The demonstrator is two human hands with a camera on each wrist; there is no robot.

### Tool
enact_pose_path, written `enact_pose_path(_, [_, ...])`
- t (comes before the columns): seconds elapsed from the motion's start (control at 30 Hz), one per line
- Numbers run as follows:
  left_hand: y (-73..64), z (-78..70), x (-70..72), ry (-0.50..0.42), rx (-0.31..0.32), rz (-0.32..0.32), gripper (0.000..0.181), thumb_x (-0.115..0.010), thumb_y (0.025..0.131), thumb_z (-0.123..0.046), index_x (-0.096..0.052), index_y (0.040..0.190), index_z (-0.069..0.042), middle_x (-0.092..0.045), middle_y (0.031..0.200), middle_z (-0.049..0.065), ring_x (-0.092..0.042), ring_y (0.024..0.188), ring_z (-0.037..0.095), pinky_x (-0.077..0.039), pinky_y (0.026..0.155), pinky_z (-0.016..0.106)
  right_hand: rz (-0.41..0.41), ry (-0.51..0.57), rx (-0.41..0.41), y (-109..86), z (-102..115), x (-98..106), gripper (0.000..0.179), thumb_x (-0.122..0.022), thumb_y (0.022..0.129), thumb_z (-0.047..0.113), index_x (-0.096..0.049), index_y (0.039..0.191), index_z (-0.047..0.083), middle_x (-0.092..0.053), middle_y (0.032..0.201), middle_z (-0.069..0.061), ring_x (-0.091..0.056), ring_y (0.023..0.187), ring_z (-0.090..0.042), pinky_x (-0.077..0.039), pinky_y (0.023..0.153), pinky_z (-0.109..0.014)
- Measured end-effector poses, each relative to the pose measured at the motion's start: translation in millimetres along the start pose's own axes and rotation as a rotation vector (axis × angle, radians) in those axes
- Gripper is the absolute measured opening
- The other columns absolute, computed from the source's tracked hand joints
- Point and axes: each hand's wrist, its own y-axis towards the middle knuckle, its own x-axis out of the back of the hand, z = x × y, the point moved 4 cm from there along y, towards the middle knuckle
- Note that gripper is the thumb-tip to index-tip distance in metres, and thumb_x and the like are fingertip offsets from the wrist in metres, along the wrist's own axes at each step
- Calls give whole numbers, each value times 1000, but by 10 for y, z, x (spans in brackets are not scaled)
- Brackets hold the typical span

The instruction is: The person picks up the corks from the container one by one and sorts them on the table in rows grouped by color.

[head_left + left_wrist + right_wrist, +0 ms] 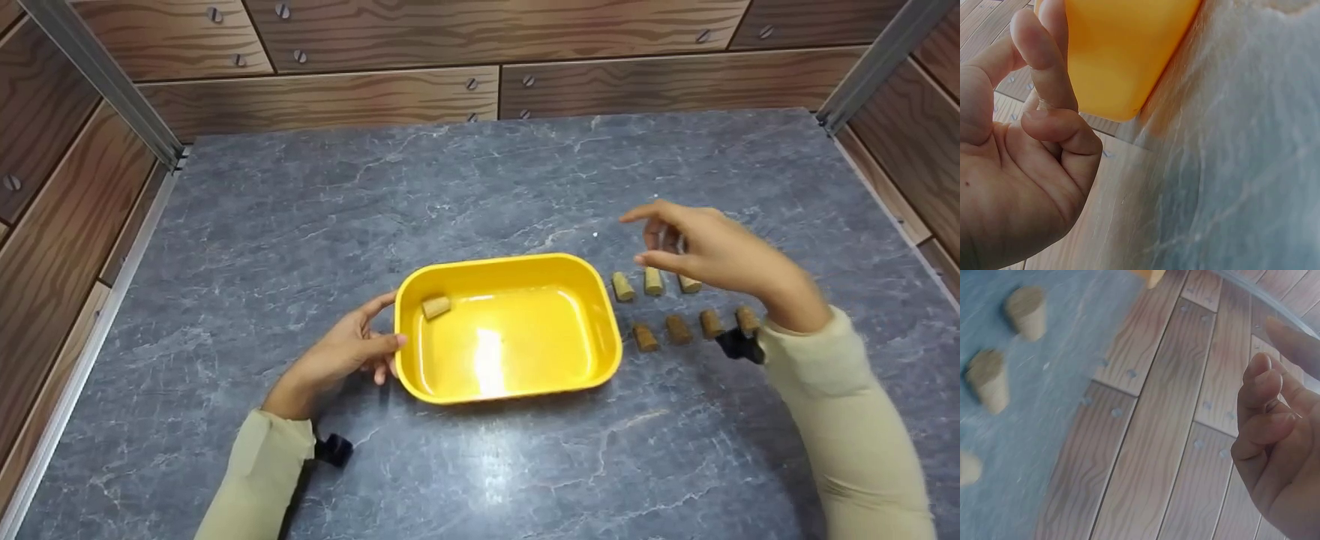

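A yellow plastic tub stands in the middle of the table. My left hand grips its left end, thumb on the rim and fingers around the outside; the left wrist view shows these fingers bent against the yellow wall. One cork lies inside, near the tub's far left corner. To the right of the tub, my right hand hovers over the far row of corks, holding nothing, thumb and index finger apart. Pale corks make up that row, the third partly covered by the hand. Several browner corks form the nearer row.
The grey marbled tabletop runs back to a wood-patterned wall. Similar panels with metal corner posts stand at both sides. Small black devices are strapped at the wrists.
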Motion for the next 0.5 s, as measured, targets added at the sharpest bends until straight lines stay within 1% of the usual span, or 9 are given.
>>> enact_pose_path(0.13, [-3, -4, -6, -1, -7, 5, 77, -58, 95, -9, -8, 154, -8, -67, 61, 0, -58, 46, 8, -50, 48, 20, -20, 13, 26, 132, 97, 10, 39, -64, 93, 19, -54, 130, 9, -60, 89, 0, -51, 69, -6, -48, 59, -19])
enact_pose_path(0.27, [-2, -4, -17, -11, -12, 10, 77, -56, 96, -8, -7, 154, -7, -67, 61, 1, -58, 45, 8, -50, 48, 20, -41, 51, 70, 248, 208, 7, 38, -65, 93, 18, -56, 129, 10, -61, 88, -1, -51, 69, -8, -47, 60, -18])
enact_pose_path(0.37, [-2, -1, -18, -13, -13, 10, 77, -57, 95, -8, -7, 154, -7, -67, 61, 1, -58, 45, 8, -49, 47, 20, -35, 82, 84, 331, 299, -15, 38, -65, 93, 19, -57, 129, 11, -61, 89, -2, -50, 69, -9, -47, 60, -18])
enact_pose_path(0.5, [0, -13, -23, -15, -11, 7, 78, -58, 95, -9, -8, 155, -8, -68, 61, 1, -58, 45, 8, -48, 47, 20, -12, 96, 92, 452, 401, -62, 38, -65, 93, 18, -57, 129, 11, -61, 88, -3, -51, 70, -11, -47, 61, -19])
